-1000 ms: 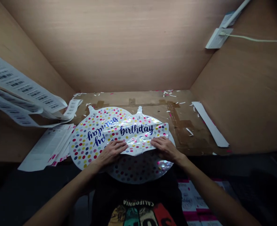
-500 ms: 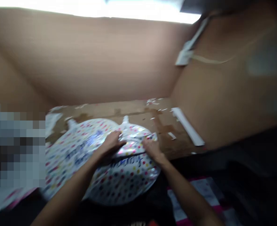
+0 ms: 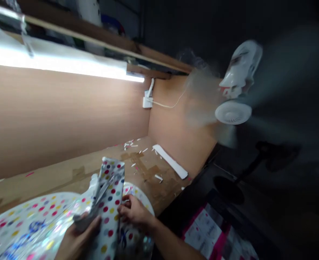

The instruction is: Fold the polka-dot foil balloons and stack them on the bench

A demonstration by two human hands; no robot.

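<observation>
Head view: left hand (image 3: 78, 236) pinches the folded balloon (image 3: 111, 206) above flat balloons (image 3: 44, 211); right hand (image 3: 135, 211) curls at the fold's edge, pinch indeterminable.

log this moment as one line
left hand: holding folded dotted foil | right hand: at its edge | flat balloons: below | white strip: on cardboard

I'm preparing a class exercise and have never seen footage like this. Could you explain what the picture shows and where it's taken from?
There is no machine: a person works bare-handed, filmed by a camera worn on the head, looking forward and down. The left hand holds a folded dotted balloon; the right hand is at its right edge, its grip unclear. Flat dotted balloons lie below on a cardboard surface, with paper scraps and a white strip farther off. A fan is at the right.
</observation>
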